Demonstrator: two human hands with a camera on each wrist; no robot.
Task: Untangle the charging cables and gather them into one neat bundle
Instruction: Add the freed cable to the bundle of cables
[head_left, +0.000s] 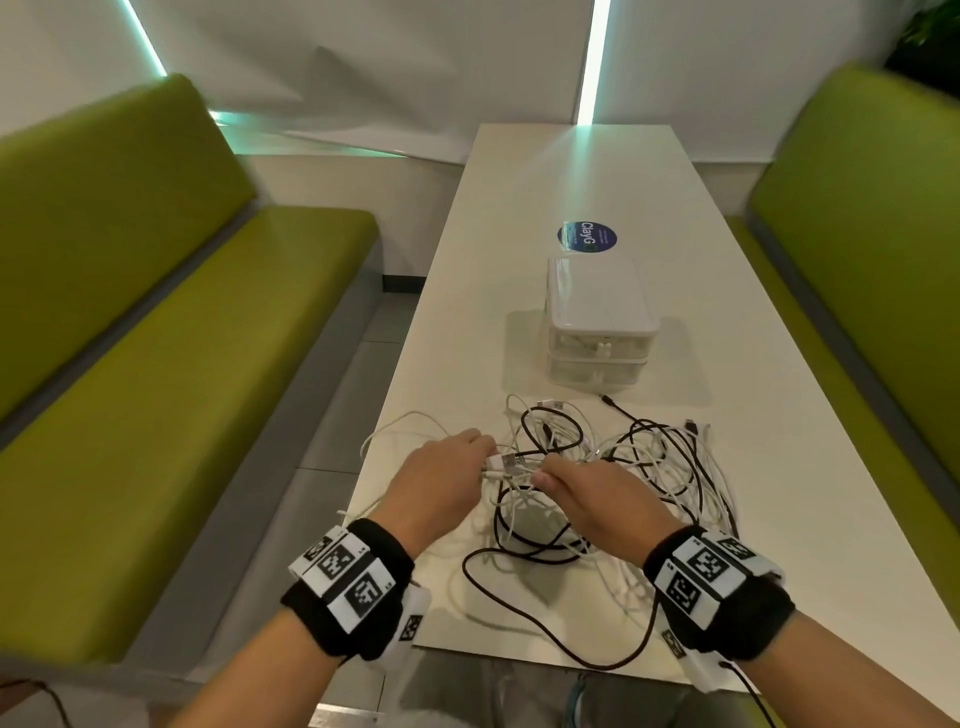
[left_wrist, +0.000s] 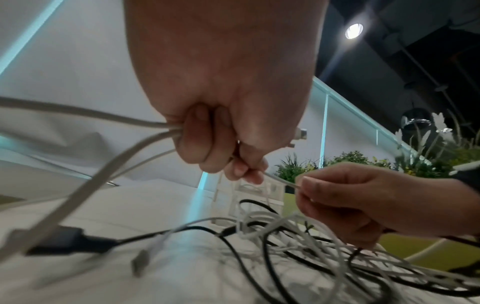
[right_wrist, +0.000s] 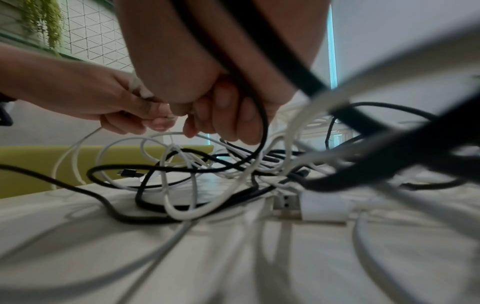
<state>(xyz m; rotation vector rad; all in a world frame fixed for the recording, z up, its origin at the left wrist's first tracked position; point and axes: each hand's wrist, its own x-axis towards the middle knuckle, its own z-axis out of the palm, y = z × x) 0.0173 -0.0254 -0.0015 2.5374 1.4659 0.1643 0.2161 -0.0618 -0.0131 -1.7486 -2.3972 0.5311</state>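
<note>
**Both hands in the cable tangle**

Left hand (head_left: 434, 475) at 9 o'clock of the pile, fingers (left_wrist: 200, 142) curled tight round several white cables (left_wrist: 85, 115). Right hand (head_left: 597, 499) at 3 o'clock of it, fingers (left_wrist: 324, 191) pinching one white strand. Tangled black and white charging cables (head_left: 639, 467) spread over the tabletop (head_left: 519, 208). White drawer box (head_left: 597, 306) at 12 o'clock of the tangle.

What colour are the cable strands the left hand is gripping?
White: the left hand grips several white cable strands. Clearest in the left wrist view.
</note>
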